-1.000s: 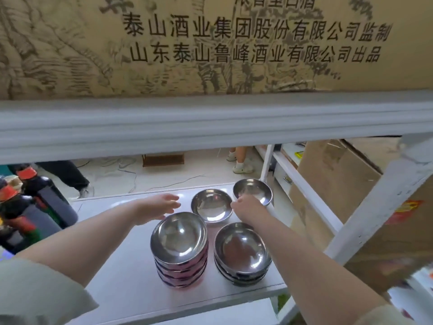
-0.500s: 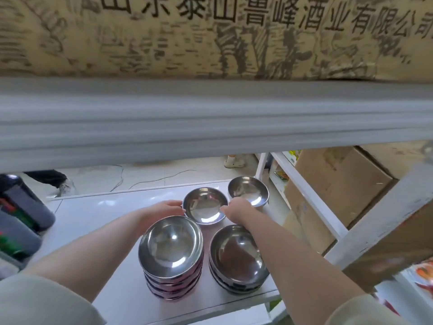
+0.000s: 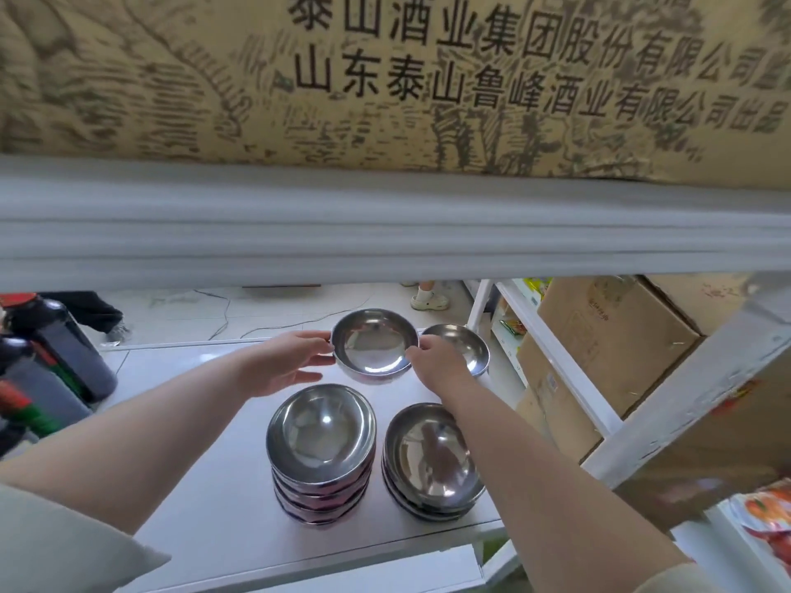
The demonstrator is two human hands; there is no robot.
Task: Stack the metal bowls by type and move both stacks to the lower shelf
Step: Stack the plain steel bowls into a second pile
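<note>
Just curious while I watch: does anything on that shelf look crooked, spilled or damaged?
Nothing spilled or damaged. The taller stack of steel bowls leans slightly; the lower stack sits even, and both hands hold one loose steel bowl.

Materials I see, by item

Bowl and both stacks: polished, mirror-bright metal. Shelf: smooth, glossy white. Cartons: matt brown cardboard. Bottles: dark glossy plastic.

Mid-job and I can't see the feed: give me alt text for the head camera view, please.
Both hands, left hand and right hand, grip a single shiny metal bowl by its rim above a white shelf. Nearer the camera stand a taller stack of pink-sided metal bowls and a lower stack of plain metal bowls; another loose metal bowl sits right.
</note>
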